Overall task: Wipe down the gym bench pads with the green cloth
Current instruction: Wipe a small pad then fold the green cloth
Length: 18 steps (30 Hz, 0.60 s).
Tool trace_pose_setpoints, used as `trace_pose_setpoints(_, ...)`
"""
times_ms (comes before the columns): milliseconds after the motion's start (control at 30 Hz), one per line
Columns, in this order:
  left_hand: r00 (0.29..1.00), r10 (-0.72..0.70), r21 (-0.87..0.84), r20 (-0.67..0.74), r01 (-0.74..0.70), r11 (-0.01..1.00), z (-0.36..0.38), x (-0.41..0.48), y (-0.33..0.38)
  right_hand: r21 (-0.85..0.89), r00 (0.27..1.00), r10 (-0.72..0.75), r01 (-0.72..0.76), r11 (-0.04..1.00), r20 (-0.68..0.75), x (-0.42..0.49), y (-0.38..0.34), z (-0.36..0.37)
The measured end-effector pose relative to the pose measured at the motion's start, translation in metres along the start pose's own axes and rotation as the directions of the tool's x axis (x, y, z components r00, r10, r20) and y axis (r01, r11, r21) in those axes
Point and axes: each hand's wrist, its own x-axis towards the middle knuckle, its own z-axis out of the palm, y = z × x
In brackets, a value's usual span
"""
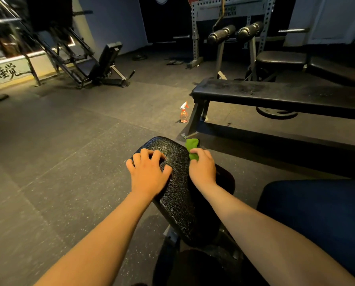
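Head view. We look down on a black, textured bench pad running away from us at centre. Our left hand rests on its upper face, fingers spread and bent, tips on the surface. Our right hand grips the green cloth against the pad's right edge, and the bunched cloth shows past the hand. Beyond, an orange spray bottle stands upright on the rubber floor, just beside the leg of a flat bench. An incline bench and a steel rack stand farther back.
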Motion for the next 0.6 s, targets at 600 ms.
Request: trace_pose_setpoints(600,0.991,-0.009,0.109,0.130,-0.005,0.994,0.003,0.035,-0.003,-0.148,0.993,0.067,-0.052,0.988,0.095,0.039,0.016,0.003)
